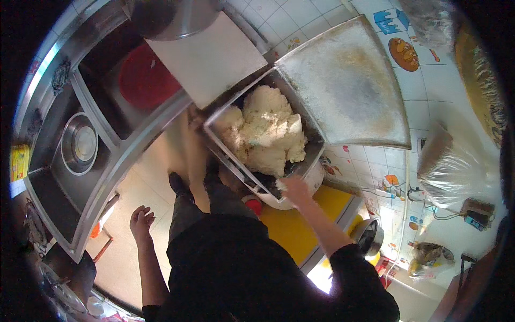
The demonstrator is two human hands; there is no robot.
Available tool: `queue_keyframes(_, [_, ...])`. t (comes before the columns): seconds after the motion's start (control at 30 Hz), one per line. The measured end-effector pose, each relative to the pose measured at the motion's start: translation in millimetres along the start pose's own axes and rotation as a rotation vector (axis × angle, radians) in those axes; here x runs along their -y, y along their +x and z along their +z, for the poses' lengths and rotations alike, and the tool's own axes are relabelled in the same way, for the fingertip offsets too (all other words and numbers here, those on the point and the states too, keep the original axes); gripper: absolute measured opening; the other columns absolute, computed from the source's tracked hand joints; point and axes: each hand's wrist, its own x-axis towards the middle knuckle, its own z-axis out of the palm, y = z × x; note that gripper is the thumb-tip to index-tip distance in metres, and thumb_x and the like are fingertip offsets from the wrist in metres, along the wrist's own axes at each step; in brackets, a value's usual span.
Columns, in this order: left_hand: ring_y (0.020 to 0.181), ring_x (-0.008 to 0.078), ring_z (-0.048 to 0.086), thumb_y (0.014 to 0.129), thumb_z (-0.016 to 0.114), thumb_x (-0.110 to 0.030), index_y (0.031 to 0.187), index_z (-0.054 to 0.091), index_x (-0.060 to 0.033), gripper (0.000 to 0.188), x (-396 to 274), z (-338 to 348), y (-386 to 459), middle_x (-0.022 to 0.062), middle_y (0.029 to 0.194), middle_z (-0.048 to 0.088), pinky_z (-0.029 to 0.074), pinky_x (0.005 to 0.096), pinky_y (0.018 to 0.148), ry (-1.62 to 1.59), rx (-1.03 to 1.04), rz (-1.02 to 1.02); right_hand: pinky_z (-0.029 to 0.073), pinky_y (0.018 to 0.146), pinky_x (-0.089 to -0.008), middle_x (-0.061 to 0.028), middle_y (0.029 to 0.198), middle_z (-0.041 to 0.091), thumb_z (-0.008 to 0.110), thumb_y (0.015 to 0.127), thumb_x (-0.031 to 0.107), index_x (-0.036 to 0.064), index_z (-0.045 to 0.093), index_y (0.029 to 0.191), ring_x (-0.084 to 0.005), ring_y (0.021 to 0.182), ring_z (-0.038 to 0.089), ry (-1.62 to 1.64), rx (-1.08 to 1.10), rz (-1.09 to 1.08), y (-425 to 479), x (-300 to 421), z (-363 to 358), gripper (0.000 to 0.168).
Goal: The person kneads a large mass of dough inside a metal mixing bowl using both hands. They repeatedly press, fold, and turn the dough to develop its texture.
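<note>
A large, crumbly mass of pale dough (267,133) is heaped inside a square-mouthed metal tub (316,151) in front of me. My right hand (297,192) reaches over the tub's near corner, its fingers closed around a small whitish lump (281,184) that looks like dough. Blur and the hand itself hide part of that lump. Away to the left, my left hand (142,222) hangs above the floor, holding nothing, with its fingers loosely curled and apart. The tub's scuffed metal lid (350,88) stands raised along the right side.
Left is a steel double sink (116,151) holding a metal bowl (79,144) and a red basin (147,76). A pale board (209,58) lies beyond the tub. A yellow surface (310,213) and a dark pot (367,237) are at right. Plastic bags (450,169) hang by the tiled wall.
</note>
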Motion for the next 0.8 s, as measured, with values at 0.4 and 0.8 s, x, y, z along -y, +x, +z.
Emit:
queue_keyframes(0.4, [0.078,0.0212,0.067,0.096,0.048,-0.011,0.114,0.057,-0.0001,0.023,-16,33,-5,0.0151,0.101,0.066,0.056,0.0309,0.067,0.140,0.070,0.010,0.047,0.083,-0.0448,-0.0174,0.096,0.063,0.068,0.081,0.027,0.012,0.064,0.115,-0.0345,0.096,0.057,0.099,-0.374,0.306,66,-143,-53,0.037])
queue_keyframes(0.8, [0.077,0.0226,0.067,0.095,0.047,-0.010,0.115,0.055,0.0004,0.023,-56,27,50,0.0169,0.101,0.065,0.058,0.0330,0.066,0.185,0.329,0.073,0.044,0.092,-0.0442,-0.0106,0.114,0.060,0.063,0.075,0.011,0.013,0.055,0.128,-0.0314,0.107,0.052,0.256,-0.438,0.231,-44,2,-22,0.054])
